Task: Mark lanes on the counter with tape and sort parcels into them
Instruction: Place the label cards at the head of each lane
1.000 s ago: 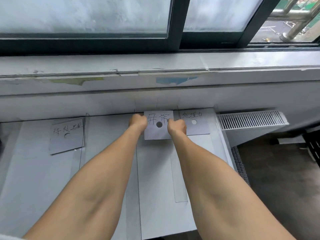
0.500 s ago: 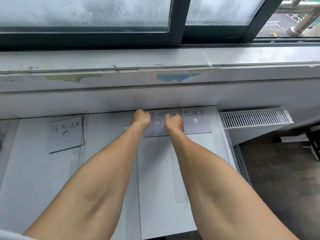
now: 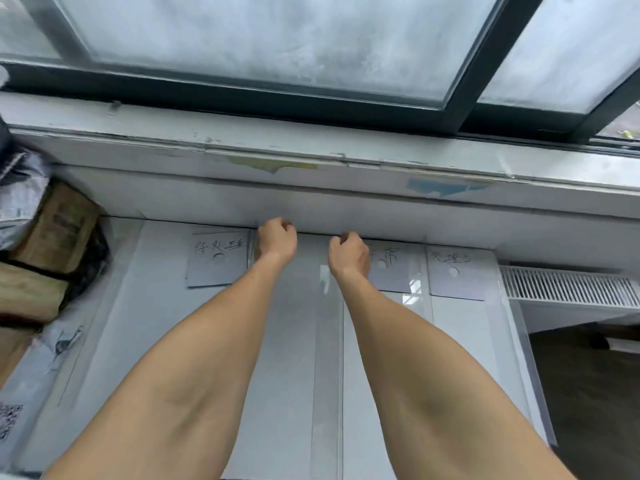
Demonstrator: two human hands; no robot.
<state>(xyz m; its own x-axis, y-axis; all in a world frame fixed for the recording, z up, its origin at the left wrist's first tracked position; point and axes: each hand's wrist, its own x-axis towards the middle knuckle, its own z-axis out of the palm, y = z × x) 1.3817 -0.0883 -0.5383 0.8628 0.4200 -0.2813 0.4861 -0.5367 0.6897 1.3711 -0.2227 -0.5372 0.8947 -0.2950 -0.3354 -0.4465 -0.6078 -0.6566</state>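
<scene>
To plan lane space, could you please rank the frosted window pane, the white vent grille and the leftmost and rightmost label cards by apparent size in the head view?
Largest: frosted window pane.
Next: white vent grille, cut by the frame.
Smallest: leftmost label card and rightmost label card, alike, tied.

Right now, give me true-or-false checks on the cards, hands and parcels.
Three label cards lie at the far edge of the counter: true, the left card, middle card and right card.
Both hands are at the near edge: false; the left hand and right hand are by the wall.
The parcels are stacked on the right: false; the parcels are on the left.
The right hand overlaps the middle card: true.
</scene>
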